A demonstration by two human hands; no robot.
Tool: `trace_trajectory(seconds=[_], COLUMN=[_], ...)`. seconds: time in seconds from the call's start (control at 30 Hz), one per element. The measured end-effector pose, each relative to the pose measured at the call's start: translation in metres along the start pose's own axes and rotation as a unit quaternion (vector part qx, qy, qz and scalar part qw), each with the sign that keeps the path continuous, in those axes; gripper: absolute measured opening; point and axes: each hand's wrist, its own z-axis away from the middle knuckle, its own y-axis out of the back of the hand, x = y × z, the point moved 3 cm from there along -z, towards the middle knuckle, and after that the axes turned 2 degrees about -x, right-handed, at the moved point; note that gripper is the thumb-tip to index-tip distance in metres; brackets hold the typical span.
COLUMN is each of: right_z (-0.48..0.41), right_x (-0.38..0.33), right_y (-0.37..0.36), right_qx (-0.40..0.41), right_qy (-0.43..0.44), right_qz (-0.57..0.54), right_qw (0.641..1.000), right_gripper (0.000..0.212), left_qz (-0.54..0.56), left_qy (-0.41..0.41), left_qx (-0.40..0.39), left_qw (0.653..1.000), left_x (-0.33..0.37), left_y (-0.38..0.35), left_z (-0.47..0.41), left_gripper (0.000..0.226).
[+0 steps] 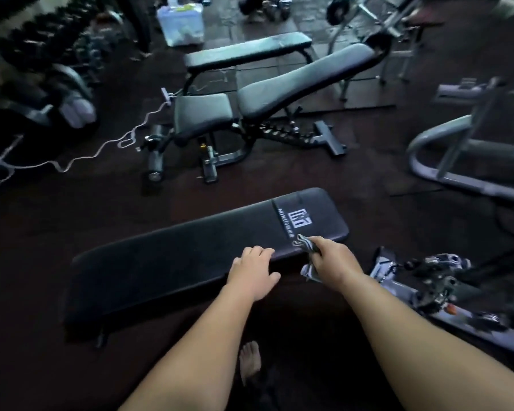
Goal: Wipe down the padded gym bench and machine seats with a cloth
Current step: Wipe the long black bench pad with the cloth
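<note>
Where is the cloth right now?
In the head view the cloth is bunched in the right hand, at the near edge of the flat bench just below its white logo, right of the left hand resting on it.

Matt black padded bench [190, 250], crumpled grey cloth [304, 246]

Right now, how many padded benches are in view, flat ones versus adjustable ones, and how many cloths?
Flat benches: 2, the near flat bench with the logo and the far flat bench
Adjustable benches: 1, the adjustable bench between them
Cloths: 1, the cloth gripped by the right hand
Total: 4
</note>
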Motion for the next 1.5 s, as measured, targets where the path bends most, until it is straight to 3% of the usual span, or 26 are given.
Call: trace_trajectory(seconds=[0.23,0.43,0.73,0.9,1.0,1.1,1.23,1.33,1.5], right_z=[-0.084,-0.173,-0.363,-0.410,-0.416,-0.449,-0.520,-0.506,-0.437], right_x=[0.028,0.068,0.132,0.159,0.169,0.163,0.131,0.129,0.163], right_y=[0.006,-0.025,-0.114,-0.186,-0.200,-0.195,-0.197,-0.198,-0.192], right_qx=[0.030,-0.007,-0.023,-0.060,-0.072,-0.048,-0.027,-0.024,-0.095], right_qy=[-0.080,-0.090,0.041,0.148,0.151,0.174,0.137,0.143,0.250], right_qz=[-0.089,-0.148,0.000,0.162,0.188,0.239,0.258,0.264,0.286], right_qw=[0.992,0.985,0.999,0.974,0.968,0.954,0.956,0.954,0.920], right_gripper=[0.029,0.049,0.050,0.054,0.068,0.070,0.068,0.067,0.066], left_qz=[-0.011,-0.031,-0.034,-0.072,-0.071,-0.061,-0.071,-0.075,-0.068], left_qy=[-0.048,-0.035,0.021,0.054,0.044,0.033,0.035,0.035,0.030], left_qx=[-0.026,-0.046,-0.006,0.024,0.054,0.076,0.084,0.089,0.105], left_qw=[0.998,0.998,0.999,0.996,0.995,0.995,0.993,0.993,0.992], left_x=[-0.019,-0.055,-0.100,-0.129,-0.136,-0.137,-0.137,-0.138,-0.138], left_y=[0.007,-0.026,-0.129,-0.183,-0.197,-0.199,-0.202,-0.202,-0.205], left_z=[-0.119,-0.210,-0.355,-0.386,-0.388,-0.391,-0.392,-0.392,-0.391], left_gripper=[0.070,0.074,0.073,0.072,0.073,0.074,0.074,0.075,0.075])
